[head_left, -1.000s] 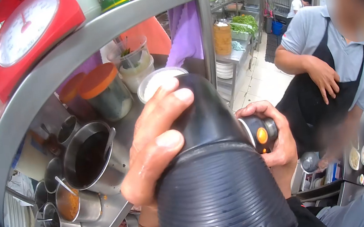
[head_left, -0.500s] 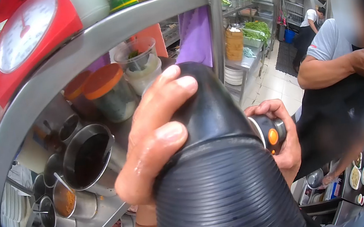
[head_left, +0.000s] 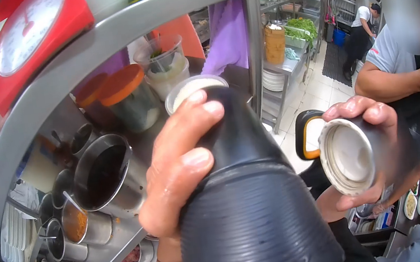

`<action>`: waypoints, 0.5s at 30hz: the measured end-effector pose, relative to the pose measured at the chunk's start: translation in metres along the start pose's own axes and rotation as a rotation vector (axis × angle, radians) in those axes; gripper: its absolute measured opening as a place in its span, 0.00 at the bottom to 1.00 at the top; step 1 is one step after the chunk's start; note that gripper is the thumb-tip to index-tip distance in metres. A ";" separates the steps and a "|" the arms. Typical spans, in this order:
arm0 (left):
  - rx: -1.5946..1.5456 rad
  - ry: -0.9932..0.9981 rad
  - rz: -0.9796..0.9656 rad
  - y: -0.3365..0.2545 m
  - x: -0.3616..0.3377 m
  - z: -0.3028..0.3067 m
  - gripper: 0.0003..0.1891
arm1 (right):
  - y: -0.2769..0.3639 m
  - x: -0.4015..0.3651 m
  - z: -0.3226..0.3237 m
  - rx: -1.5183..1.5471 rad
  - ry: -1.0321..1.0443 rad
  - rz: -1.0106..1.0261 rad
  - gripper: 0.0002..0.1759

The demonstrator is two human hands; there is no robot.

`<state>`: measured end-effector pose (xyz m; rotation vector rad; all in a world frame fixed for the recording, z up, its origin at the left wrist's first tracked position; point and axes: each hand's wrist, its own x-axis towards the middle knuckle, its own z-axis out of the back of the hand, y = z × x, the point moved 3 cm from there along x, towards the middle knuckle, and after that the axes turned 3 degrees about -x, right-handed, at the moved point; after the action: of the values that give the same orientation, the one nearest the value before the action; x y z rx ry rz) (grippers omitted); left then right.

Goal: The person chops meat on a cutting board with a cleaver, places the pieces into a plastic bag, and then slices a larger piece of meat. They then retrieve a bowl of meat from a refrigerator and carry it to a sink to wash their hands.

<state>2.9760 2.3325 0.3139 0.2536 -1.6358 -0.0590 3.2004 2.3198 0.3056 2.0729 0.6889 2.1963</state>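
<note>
A large black ribbed bottle (head_left: 253,220) fills the lower middle, close to the camera. My left hand (head_left: 175,170) is closed around its upper side, fingers over the smooth tapered part. I cannot see the bottle's opening. To the right and apart from the bottle, my right hand (head_left: 378,119) grips its screw lid (head_left: 349,158). The lid's pale, threaded inside faces the camera, and a black flap with an orange edge (head_left: 314,136) sticks out at its left. Behind the bottle's top sits a clear round tub (head_left: 174,99) with white contents.
A steel shelf frame (head_left: 116,24) curves overhead, bearing a red dial scale (head_left: 73,16). Below stand a deep pot of dark liquid (head_left: 126,181), smaller pots and an orange-lidded jar (head_left: 121,84). At right a co-worker (head_left: 387,68) stands close; another person (head_left: 360,39) bends farther back.
The lid has come away from the bottle and moved right in my right hand, turning its inside toward the camera. My left hand still holds the bottle. The view has shifted slightly.
</note>
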 end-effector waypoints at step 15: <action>0.087 0.641 1.131 -0.048 -0.094 0.011 0.41 | -0.012 0.005 -0.010 -0.197 0.529 -0.071 0.28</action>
<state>2.9767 2.3030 0.2121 -0.5610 -0.9507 0.8650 3.1872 2.3299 0.3062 1.3592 0.5283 2.6626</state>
